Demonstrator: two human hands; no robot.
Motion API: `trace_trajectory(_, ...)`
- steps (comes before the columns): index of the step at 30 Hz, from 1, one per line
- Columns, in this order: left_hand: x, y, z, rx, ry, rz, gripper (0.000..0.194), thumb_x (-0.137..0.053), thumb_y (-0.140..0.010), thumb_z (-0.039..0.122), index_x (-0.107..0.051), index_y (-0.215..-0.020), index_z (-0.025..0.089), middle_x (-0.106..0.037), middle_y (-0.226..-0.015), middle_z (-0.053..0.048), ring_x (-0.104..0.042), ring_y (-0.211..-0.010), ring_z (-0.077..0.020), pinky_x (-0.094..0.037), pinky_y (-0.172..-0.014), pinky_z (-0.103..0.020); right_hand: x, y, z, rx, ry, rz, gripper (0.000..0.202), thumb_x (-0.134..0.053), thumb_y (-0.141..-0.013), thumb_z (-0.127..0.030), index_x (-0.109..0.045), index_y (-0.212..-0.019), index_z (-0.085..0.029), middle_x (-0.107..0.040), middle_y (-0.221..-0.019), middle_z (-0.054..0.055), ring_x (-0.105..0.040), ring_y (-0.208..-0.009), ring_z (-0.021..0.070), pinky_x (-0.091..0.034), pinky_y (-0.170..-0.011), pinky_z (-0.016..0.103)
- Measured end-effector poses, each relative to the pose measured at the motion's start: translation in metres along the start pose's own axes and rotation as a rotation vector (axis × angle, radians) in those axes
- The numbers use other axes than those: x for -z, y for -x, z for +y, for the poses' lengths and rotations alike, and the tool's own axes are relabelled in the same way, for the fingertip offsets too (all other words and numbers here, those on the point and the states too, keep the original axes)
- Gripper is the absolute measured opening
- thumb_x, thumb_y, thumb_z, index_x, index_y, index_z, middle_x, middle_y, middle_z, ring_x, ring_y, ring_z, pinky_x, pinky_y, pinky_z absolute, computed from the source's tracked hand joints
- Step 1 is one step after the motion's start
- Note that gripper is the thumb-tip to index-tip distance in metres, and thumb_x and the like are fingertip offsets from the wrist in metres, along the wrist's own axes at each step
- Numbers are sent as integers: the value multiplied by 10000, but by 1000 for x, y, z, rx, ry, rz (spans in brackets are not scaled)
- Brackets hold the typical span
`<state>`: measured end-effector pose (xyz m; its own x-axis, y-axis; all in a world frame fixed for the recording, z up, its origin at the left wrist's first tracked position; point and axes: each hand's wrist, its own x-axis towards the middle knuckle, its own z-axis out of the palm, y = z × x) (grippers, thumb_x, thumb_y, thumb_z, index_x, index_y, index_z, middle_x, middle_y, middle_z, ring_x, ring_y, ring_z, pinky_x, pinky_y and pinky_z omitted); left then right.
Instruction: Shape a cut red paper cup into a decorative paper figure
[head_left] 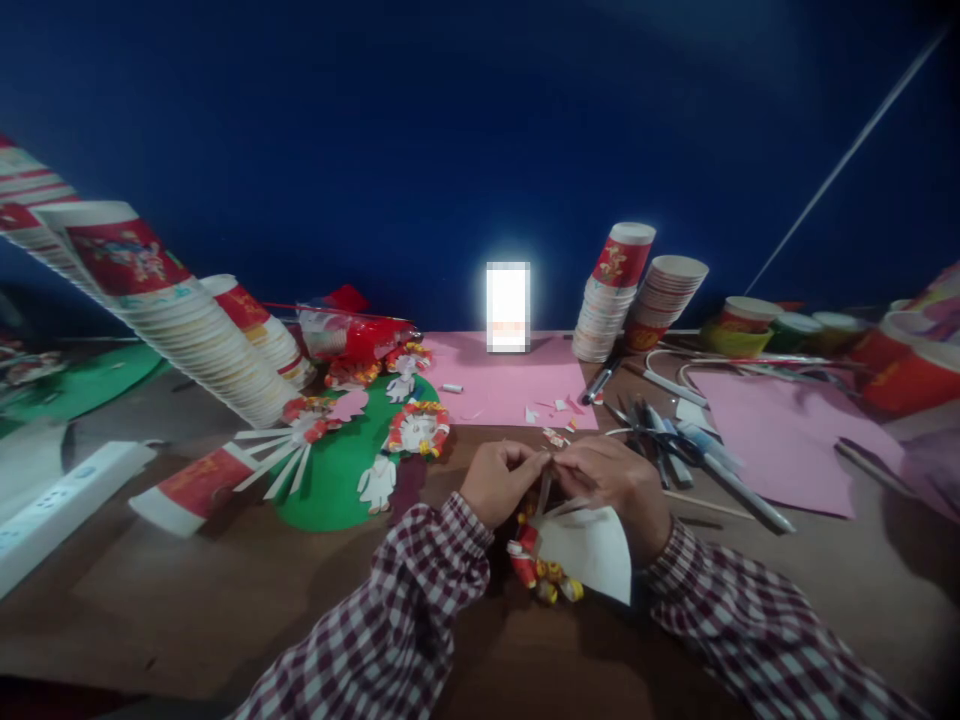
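Between my hands is a paper cup cut into strips, its white inner side (pixel 589 550) showing. Several of its strips are rolled into red and yellow curls (pixel 551 582) at the lower left. With fingertips pinched together, my left hand (pixel 499 485) grips a thin strip of the cup near its upper end. My right hand (pixel 619 482) meets it there, its thumb and fingers pinching the same strip. The strip's tip is hidden by the fingers. Small paper scraps (pixel 555 438) lie just beyond my fingertips.
At left are a tall leaning stack of paper cups (pixel 225 350), a tipped red cup (pixel 202 485), a cup with splayed strips (pixel 289 470), a green sheet (pixel 315 505) with paper cutouts, and a white power strip (pixel 67 510). Scissors (pixel 671 440) and pens lie at right by pink paper (pixel 787 450).
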<state>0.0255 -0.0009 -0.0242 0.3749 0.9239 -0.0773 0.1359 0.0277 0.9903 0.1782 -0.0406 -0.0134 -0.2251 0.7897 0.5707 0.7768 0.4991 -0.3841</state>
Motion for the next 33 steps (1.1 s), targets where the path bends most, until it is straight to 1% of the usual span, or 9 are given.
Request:
trace_trajectory(4, 0, 0, 3, 20, -6, 18, 263, -568, -688, 351, -633, -654, 98, -613, -568, -28, -507, -485, -86, -404, -468, -181, -2, 1, 2, -1, 8, -2, 152, -474, -810, -214, -623, -820, -186, -618, -802, 42, -532, -779, 145, -415, -727, 264)
trace_trajectory(10, 1, 1, 5, -40, -36, 31, 242, -576, -687, 324, -659, -691, 96, -647, -628, -46, -550, -558, -103, -434, -531, -188, -1, 3, 3, -32, -10, -33, 185, -460, -824, -247, -616, -906, -191, -624, -881, 52, -539, -844, 158, -421, -774, 289)
trace_trajectory(15, 0, 1, 4, -33, -44, 31, 236, -579, -685, 308, -664, -719, 91, -659, -657, -56, -565, -578, -115, -443, -536, -197, 2, 2, 1, -40, -3, -42, 195, -453, -828, -250, -621, -910, -196, -632, -883, 53, -546, -852, 165, -428, -769, 291)
trace_trajectory(20, 0, 1, 2, -40, -14, 20, 225, -582, -687, 288, -665, -761, 92, -676, -724, -72, -593, -637, -131, -464, -585, -210, 2, 1, -2, -52, -11, -29, 205, -456, -825, -255, -627, -923, -196, -636, -878, 60, -553, -846, 165, -439, -764, 297)
trace_trajectory(26, 2, 0, 0, -76, -21, 48, 196, -597, -675, 243, -658, -785, 92, -684, -776, -83, -614, -692, -142, -486, -648, -232, -1, 3, -3, -102, 3, -14, 219, -469, -817, -272, -617, -957, -191, -634, -893, 64, -559, -847, 168, -440, -763, 291)
trace_trajectory(33, 3, 1, 3, -119, -34, 32, 190, -591, -682, 225, -654, -799, 89, -683, -783, -86, -614, -704, -143, -491, -666, -238, 1, 2, -2, -172, -42, -34, 181, -496, -803, -286, -618, -906, -200, -629, -871, 47, -560, -826, 162, -438, -735, 274)
